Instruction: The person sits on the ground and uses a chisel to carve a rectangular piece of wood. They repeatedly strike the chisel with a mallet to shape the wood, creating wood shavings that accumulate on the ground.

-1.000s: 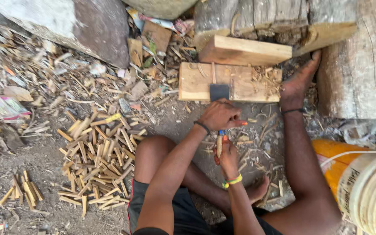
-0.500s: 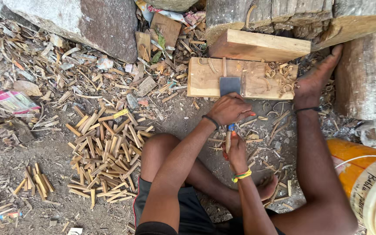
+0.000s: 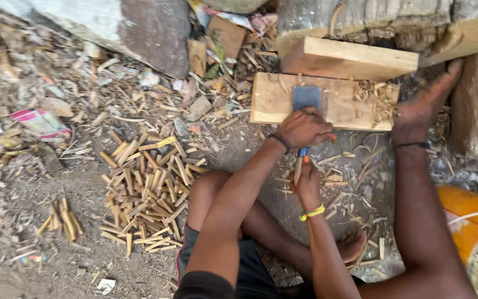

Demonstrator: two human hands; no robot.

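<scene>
I sit on the ground. My left hand (image 3: 304, 127), with a black wristband, is closed around a tool with a flat grey metal blade (image 3: 306, 97) that points up over a pale wooden board (image 3: 272, 102). Just below it, my right hand (image 3: 308, 187), with a yellow wristband, grips a thin wooden stick (image 3: 298, 168) held upright under the tool. My right foot (image 3: 424, 108) rests against the board's right end, beside curled shavings (image 3: 380, 99).
A pile of short split sticks (image 3: 150, 188) lies to the left of my knee, with a smaller bunch (image 3: 62, 221) further left. A thicker plank (image 3: 349, 58) and logs (image 3: 360, 19) lie behind the board. An orange container (image 3: 474, 221) stands at right. Chips litter the dirt.
The view has shifted slightly down and left. Both hands stay together by the board, the left on the tool and the right on the stick.
</scene>
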